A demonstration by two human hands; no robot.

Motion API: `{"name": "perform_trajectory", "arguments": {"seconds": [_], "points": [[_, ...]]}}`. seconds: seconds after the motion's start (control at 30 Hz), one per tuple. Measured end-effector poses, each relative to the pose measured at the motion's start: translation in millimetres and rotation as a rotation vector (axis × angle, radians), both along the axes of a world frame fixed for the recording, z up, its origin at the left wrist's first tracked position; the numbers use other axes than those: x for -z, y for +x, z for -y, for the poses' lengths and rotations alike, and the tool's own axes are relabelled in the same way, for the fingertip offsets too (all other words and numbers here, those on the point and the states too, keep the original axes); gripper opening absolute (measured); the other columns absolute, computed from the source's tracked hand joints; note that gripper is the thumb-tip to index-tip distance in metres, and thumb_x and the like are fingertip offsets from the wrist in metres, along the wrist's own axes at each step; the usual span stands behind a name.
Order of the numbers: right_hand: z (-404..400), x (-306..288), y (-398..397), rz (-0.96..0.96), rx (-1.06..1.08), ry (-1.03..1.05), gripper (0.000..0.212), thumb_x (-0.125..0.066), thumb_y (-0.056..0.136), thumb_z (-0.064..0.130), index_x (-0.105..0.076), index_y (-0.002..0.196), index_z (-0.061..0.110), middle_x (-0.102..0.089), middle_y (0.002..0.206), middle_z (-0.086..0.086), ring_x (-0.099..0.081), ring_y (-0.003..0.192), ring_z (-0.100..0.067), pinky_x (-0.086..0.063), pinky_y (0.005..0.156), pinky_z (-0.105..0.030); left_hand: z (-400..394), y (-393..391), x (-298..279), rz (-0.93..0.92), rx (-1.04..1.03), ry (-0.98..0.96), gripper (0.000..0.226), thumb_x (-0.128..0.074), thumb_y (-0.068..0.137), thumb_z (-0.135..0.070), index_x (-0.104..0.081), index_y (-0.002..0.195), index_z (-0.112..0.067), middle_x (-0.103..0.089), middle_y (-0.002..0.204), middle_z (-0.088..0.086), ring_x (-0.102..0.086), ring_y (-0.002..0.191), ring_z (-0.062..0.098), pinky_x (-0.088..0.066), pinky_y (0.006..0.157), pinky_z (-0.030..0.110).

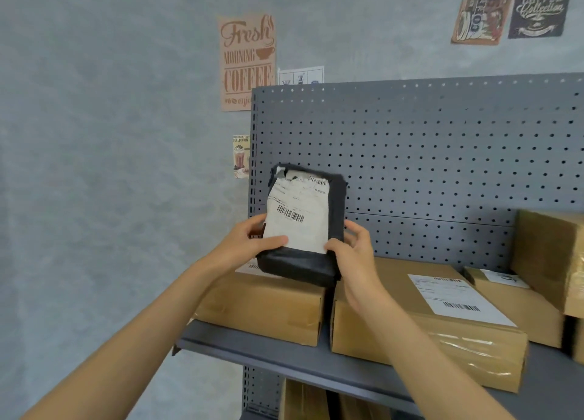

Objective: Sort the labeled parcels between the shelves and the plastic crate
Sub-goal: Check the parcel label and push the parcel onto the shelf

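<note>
Head view: black parcel (pixel 303 230) between both hands' fingers (pixel 278 240).

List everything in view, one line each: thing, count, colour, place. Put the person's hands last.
black parcel: one, black wrap with white barcode label, held upright over the leftmost box
cardboard boxes: at least four, brown, on the upper shelf, some with white labels
shelf: one upper board, grey, with perforated back panel
brown parcels: count unclear, below that shelf
coffee posters: three large, tan or dark, on the grey wall; two small prints beside the panel
left hand: one, grips the parcel's left edge
right hand: one, grips its right edge
</note>
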State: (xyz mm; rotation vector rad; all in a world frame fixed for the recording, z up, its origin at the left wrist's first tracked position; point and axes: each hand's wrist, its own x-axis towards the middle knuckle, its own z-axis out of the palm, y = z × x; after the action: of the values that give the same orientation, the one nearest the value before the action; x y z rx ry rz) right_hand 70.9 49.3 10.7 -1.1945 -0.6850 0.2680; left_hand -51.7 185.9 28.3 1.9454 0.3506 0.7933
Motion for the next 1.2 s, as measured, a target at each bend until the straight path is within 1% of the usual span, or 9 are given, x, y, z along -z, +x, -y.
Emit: {"name": "perform_trajectory", "arguments": {"seconds": [0.17,0.33,0.4,0.5,0.7,0.8,0.9,1.07,1.2], "points": [[-15,14,2,-0.02,0.074,-0.13,0.041,-0.056,0.092,0.012,-0.043,0.13,0.019,-0.051,0.132,-0.007,-0.053,0.117,-0.023,-0.045,0.101,-0.041,-17,8,12,-0.067,-0.018,-0.109,0.047,-0.064,0.085,-0.027,-0.047,0.128,-0.019,-0.059,0.117,0.004,-0.059,0.105,0.02,-0.052,0.087,0.031],[-24,17,8,-0.016,0.002,-0.274,0.046,-0.054,0.093,0.019,-0.043,0.137,0.016,-0.043,0.143,-0.005,-0.044,0.128,-0.02,-0.037,0.109,-0.036,-33,23,28,-0.019,-0.061,-0.16,0.028,-0.061,0.087,-0.03,-0.053,0.113,-0.025,-0.06,0.117,0.003,-0.061,0.097,0.009,-0.05,0.069,0.014],[-26,18,11,0.045,-0.028,-0.363,0.054,-0.054,0.093,0.022,-0.036,0.143,0.014,-0.036,0.149,-0.005,-0.038,0.133,-0.02,-0.033,0.111,-0.032,-38,27,34,-0.01,-0.082,-0.16,0.024,-0.062,0.087,-0.029,-0.053,0.11,-0.028,-0.058,0.123,0.004,-0.06,0.098,0.009,-0.05,0.077,0.018],[-25,18,13,0.149,-0.013,-0.443,0.059,-0.053,0.093,0.029,-0.031,0.145,0.016,-0.033,0.151,-0.003,-0.034,0.136,-0.02,-0.031,0.11,-0.031,-42,31,38,-0.058,-0.166,-0.127,0.062,-0.059,0.088,-0.033,-0.033,0.141,-0.015,-0.042,0.143,0.009,-0.047,0.124,0.023,-0.041,0.097,0.031],[20,14,47,0.259,0.317,-0.495,0.048,-0.05,0.093,0.029,-0.041,0.138,0.016,-0.046,0.141,-0.007,-0.043,0.128,-0.024,-0.035,0.096,-0.031,-17,36,28,0.028,-0.541,0.408,0.072,-0.058,0.089,-0.033,-0.019,0.146,-0.013,-0.023,0.149,0.018,-0.019,0.137,0.032,-0.024,0.109,0.043],[62,20,70,0.446,0.625,-0.703,0.042,-0.053,0.09,0.025,-0.049,0.131,0.014,-0.058,0.128,-0.012,-0.051,0.119,-0.031,-0.043,0.095,-0.036,18,46,23,0.21,-0.393,0.477,0.064,-0.057,0.09,-0.029,-0.023,0.144,-0.018,-0.027,0.147,0.009,-0.026,0.136,0.021,-0.027,0.108,0.035],[98,25,84,0.436,0.768,-0.927,0.044,-0.055,0.088,0.031,-0.05,0.129,0.017,-0.056,0.127,-0.014,-0.047,0.119,-0.037,-0.039,0.098,-0.043,58,65,26,0.141,-0.118,0.484,0.054,-0.057,0.09,-0.029,-0.035,0.138,-0.021,-0.041,0.138,0.003,-0.042,0.126,0.016,-0.034,0.101,0.027],[144,30,92,0.324,0.672,-1.129,0.065,-0.058,0.081,0.05,-0.04,0.134,0.017,-0.051,0.132,-0.01,-0.045,0.121,-0.035,-0.039,0.098,-0.042,100,97,36,-0.156,-0.042,0.621,0.056,-0.057,0.088,-0.037,-0.034,0.138,-0.024,-0.041,0.139,0.003,-0.042,0.125,0.021,-0.038,0.1,0.036],[166,37,96,0.199,0.563,-1.03,0.07,-0.059,0.08,0.058,-0.046,0.124,0.006,-0.057,0.108,-0.008,-0.055,0.101,-0.027,-0.047,0.085,-0.037,115,111,39,-0.282,-0.067,0.6,0.063,-0.057,0.087,-0.041,-0.03,0.14,-0.02,-0.038,0.141,0.008,-0.041,0.126,0.025,-0.036,0.096,0.034]]}}
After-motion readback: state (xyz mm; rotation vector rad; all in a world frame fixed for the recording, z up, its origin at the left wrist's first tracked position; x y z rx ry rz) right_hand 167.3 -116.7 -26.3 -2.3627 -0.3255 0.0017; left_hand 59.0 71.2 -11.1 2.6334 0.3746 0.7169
